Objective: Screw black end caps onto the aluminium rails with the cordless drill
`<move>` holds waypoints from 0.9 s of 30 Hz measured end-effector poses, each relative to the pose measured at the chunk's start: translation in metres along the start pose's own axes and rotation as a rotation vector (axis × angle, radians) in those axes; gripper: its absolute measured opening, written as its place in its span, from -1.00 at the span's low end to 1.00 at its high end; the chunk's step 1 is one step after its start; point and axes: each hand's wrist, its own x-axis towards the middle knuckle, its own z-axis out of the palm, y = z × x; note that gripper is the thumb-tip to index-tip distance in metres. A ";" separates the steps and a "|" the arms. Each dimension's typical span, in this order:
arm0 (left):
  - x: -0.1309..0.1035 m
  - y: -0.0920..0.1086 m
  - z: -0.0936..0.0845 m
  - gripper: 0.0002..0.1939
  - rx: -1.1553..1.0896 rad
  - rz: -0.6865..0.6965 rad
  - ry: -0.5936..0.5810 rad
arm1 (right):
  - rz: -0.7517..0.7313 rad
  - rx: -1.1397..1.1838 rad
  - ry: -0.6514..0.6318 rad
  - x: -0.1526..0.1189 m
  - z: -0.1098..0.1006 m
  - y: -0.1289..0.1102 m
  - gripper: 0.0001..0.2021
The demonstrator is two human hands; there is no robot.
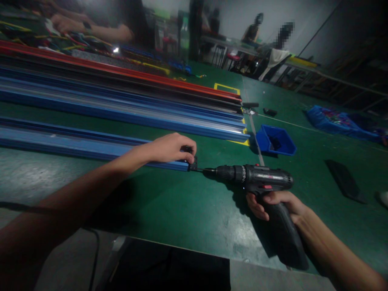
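My right hand (273, 204) is wrapped round the handle of a black cordless drill (263, 178), which points left. The bit of the drill reaches a small black end piece (194, 163) at the right end of a blue metal profile (106, 145). Fingers of my left hand (176, 149) are closed on that end piece from above, and the palm rests over the profile. The contact between bit and end piece is too small to make out.
Further blue profiles (188, 127), a black one and a red one (169, 81) lie behind. A blue bin (275, 140) stands to their right, near a flat black object (345, 180). Another person's arm (106, 32) is at the upper left.
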 end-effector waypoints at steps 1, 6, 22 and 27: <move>0.000 0.000 0.000 -0.86 0.002 0.001 0.001 | 0.001 -0.002 0.002 0.000 -0.001 0.000 -0.72; -0.001 0.002 0.000 -0.86 -0.010 0.010 0.008 | 0.008 -0.022 0.011 0.000 0.000 -0.001 -0.69; -0.001 0.001 0.000 -0.88 0.006 0.009 -0.017 | 0.074 -0.103 0.144 -0.002 0.009 -0.005 -0.74; -0.001 0.000 0.000 -0.85 0.029 0.015 -0.009 | 0.061 -0.095 0.132 -0.002 0.012 -0.006 -0.74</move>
